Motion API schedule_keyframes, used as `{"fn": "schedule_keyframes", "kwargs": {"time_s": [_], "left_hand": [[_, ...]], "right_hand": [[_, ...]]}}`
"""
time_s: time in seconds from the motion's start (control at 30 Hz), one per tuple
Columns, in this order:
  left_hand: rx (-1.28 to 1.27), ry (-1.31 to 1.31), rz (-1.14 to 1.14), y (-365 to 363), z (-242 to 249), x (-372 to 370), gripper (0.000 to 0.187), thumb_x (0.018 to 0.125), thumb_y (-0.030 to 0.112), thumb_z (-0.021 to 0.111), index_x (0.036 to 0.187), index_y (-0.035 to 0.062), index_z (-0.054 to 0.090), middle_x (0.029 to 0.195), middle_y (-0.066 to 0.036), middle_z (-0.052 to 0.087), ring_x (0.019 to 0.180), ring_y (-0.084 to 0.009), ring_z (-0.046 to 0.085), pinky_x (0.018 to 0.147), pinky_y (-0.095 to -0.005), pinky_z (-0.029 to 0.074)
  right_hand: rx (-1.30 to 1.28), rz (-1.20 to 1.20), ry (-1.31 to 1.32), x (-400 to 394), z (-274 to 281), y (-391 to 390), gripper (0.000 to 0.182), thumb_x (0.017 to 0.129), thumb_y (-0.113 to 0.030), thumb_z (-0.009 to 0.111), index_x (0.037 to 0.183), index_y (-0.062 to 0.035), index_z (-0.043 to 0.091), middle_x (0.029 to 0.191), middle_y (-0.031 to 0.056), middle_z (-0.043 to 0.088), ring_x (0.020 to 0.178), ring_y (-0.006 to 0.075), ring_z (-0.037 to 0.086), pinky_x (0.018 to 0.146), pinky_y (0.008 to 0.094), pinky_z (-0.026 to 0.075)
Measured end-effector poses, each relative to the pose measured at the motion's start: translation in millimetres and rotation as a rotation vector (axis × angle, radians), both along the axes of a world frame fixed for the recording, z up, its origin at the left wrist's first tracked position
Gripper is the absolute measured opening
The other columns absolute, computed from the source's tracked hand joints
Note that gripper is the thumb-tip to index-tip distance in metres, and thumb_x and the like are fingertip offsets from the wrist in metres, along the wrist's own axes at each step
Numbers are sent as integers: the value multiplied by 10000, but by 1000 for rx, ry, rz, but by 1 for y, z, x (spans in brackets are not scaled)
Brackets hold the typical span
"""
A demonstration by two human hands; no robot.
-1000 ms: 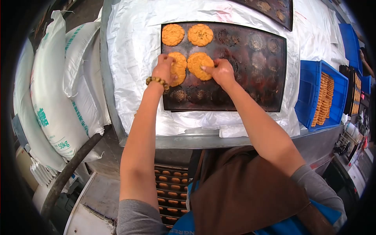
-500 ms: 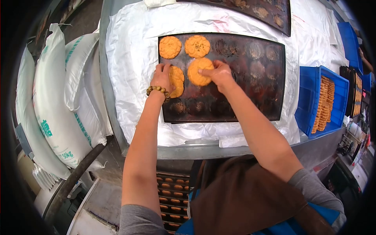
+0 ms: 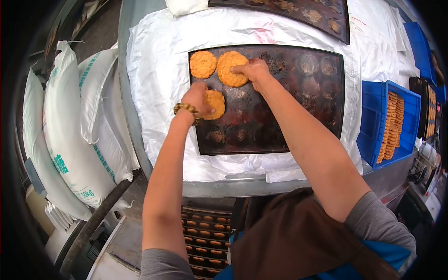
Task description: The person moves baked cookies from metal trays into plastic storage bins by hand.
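Observation:
A dark baking tray (image 3: pixel 275 126) lies on white sheeting, with round golden cookies at its left end. My left hand (image 3: pixel 198 99), a beaded bracelet at its wrist, grips a cookie (image 3: pixel 215 105) near the tray's left edge. My right hand (image 3: pixel 254 73) holds another cookie (image 3: pixel 232 70) by its right side, thumb on top, at the tray's upper part. Left of that one, a single cookie (image 3: pixel 203 64) lies untouched in the upper left corner. Whether more cookies lie under the held ones is hidden.
A second dark tray (image 3: pixel 298 14) lies beyond. Blue crates, one (image 3: pixel 406 95) holding rows of cookies, stand at the right. White sacks (image 3: pixel 70 154) lean at the left, beside a dark bar (image 3: pixel 95 224). Racked trays of cookies (image 3: pixel 205 233) sit below the table edge.
My right hand has moved up and left with its cookie, over where the upper second cookie lay. My left hand's cookie has shifted right, clear of the tray's edge. The view has tilted slightly.

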State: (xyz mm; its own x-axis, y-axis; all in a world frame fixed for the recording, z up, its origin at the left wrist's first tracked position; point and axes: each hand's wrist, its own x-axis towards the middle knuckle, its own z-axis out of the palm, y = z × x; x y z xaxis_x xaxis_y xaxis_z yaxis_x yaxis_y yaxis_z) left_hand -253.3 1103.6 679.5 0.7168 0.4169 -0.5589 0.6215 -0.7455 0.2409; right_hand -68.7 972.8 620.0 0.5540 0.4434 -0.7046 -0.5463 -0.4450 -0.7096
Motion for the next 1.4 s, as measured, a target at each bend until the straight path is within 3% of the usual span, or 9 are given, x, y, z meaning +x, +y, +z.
{"fn": "schedule_keyframes", "kwargs": {"time_s": [0.13, 0.27, 0.33, 0.6, 0.8, 0.97, 1.07, 1.17, 1.4], "left_hand": [[15, -253, 146, 30, 3, 30, 680, 594, 226, 967, 1099, 11, 566, 1082, -208, 616, 1024, -337, 613, 909, -399, 507], [-84, -337, 207, 61, -19, 64, 805, 614, 245, 961, 1274, 6, 566, 1240, -209, 617, 1163, -343, 605, 1005, -393, 503], [100, -86, 178, 59, -14, 80, 944, 617, 267, 960, 1404, 22, 499, 1321, -202, 598, 1247, -334, 577, 1070, -386, 479], [115, 2, 286, 50, -9, 90, 1144, 528, 265, 990, 1485, 54, 399, 1404, -168, 453, 1299, -340, 502, 1080, -386, 470], [446, -208, 46, -28, 15, 61, 776, 598, 210, 938, 1269, 89, 568, 1275, -142, 526, 1187, -352, 522, 1013, -422, 475], [205, -559, -20, -47, -26, 37, 569, 661, 162, 861, 1139, 46, 575, 1062, -170, 624, 1013, -364, 608, 912, -448, 494], [-68, -632, 149, -77, -7, 38, 615, 743, 109, 825, 1272, 4, 531, 1167, -158, 649, 1032, -287, 667, 909, -382, 540], [-482, -683, 395, -144, 36, 46, 534, 928, 70, 666, 1412, -5, 455, 1335, -150, 553, 1219, -232, 548, 1043, -345, 447], [-744, -744, 526, -281, 67, 71, 440, 1071, 305, 446, 1384, 2, 506, 1331, -141, 567, 1209, -229, 553, 1042, -351, 440]], "right_hand": [[248, -211, 61, -2, -4, -33, 689, 684, -86, 885, 1222, 124, 509, 1111, 172, 674, 967, 249, 685, 857, 368, 551], [348, -303, 157, 10, -17, -97, 640, 724, -95, 862, 1224, 98, 513, 1131, 165, 665, 1035, 261, 665, 910, 369, 532], [348, -352, 207, 5, -5, -128, 618, 757, -108, 845, 1247, 64, 510, 1165, 149, 653, 1099, 250, 640, 957, 369, 509], [321, -333, 291, -19, 4, -184, 606, 781, -80, 831, 1281, 32, 507, 1193, 123, 642, 1127, 228, 623, 995, 355, 486], [428, -247, 291, -32, 10, -192, 650, 769, -92, 851, 1309, 32, 511, 1190, 107, 643, 1141, 216, 610, 1023, 339, 468], [521, -154, 267, -43, 29, -198, 585, 795, -79, 826, 1296, 20, 541, 1187, 103, 663, 1109, 197, 631, 1022, 347, 481], [641, -157, 323, -39, 59, -215, 643, 795, -113, 836, 1323, 46, 505, 1208, 119, 652, 1131, 192, 620, 1027, 332, 474], [670, -212, 320, -36, 83, -235, 594, 839, -172, 800, 1306, 47, 507, 1196, 107, 640, 1122, 162, 600, 1002, 307, 469], [610, -325, 187, -40, 118, -315, 605, 857, -197, 764, 1327, -7, 434, 1220, 101, 575, 1171, 163, 547, 1022, 307, 438]]}}
